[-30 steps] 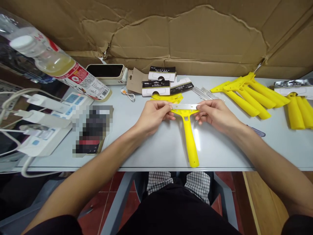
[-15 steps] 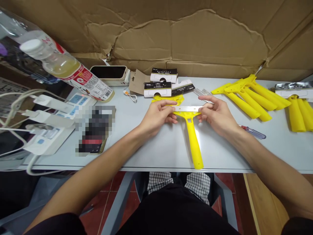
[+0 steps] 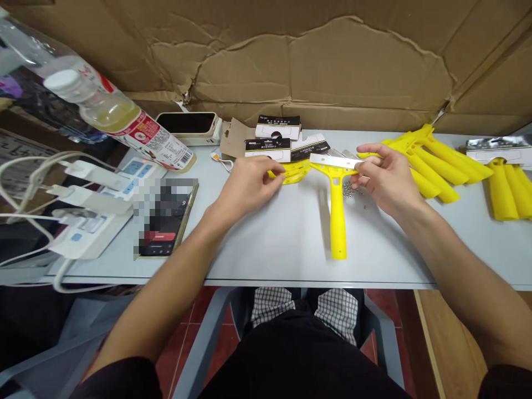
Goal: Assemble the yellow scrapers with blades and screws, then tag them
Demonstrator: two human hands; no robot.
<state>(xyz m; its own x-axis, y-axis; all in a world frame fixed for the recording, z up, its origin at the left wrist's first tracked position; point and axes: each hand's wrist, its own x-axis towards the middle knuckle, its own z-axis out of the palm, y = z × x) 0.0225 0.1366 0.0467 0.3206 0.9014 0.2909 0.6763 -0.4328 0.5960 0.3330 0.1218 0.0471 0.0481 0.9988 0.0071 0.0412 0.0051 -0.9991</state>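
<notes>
My right hand [image 3: 386,177] pinches a yellow scraper [image 3: 338,216] at the right end of its head, its handle pointing towards me. A metal blade [image 3: 332,161] lies along the top of that head. To the left, my left hand [image 3: 251,183] has its fingertips closed around the end of a flat yellow plastic piece [image 3: 297,173] in a small pile. Its fingers partly hide the pile. Small metal screws [image 3: 348,190] lie in a heap behind the scraper, close to my right fingers. Some metal blades [image 3: 346,154] lie behind the held head.
Black-and-white boxes [image 3: 268,148] stand at the back. More yellow handles [image 3: 440,163] are piled at right, beside a packaged bunch [image 3: 501,185]. At left are a phone [image 3: 168,221], a power strip [image 3: 83,238] with cables and a drink bottle [image 3: 141,133]. A cardboard wall [image 3: 324,66] closes the back.
My left hand has let go of the scraper head and moved left to the yellow pieces. My right hand has carried the scraper slightly right and away from me, uncovering the screws.
</notes>
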